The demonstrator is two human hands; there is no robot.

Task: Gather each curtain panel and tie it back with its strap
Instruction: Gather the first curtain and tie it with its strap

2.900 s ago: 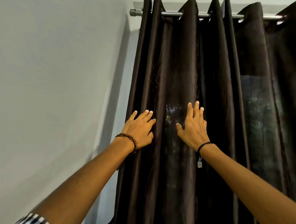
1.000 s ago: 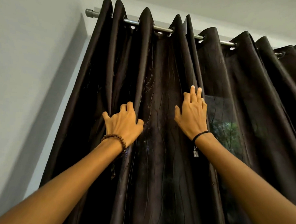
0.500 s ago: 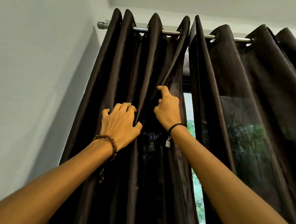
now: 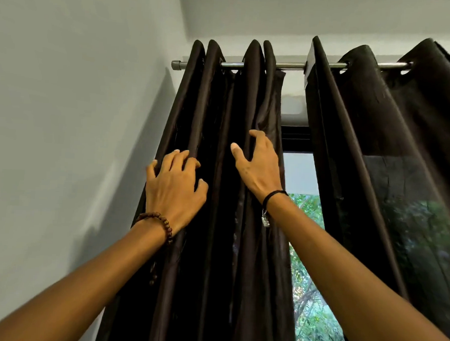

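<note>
The left hand [image 4: 174, 191] and right hand [image 4: 258, 169] clutched the gathered left curtain panel [image 4: 213, 274]; its tying and the right curtain panel [image 4: 377, 126] were not yet done.

1. At the wrist of the left hand [image 4: 174, 191], a bracelet [image 4: 161, 222] of round brown wooden beads, with a short bead strand [image 4: 152, 276] hanging below it
2. At the wrist of the right hand [image 4: 258, 164], a thin black cord [image 4: 272, 195] carrying a small silver rectangular charm [image 4: 265, 220]
3. Both forearms [image 4: 82, 280] bare up to the frame edge
</note>
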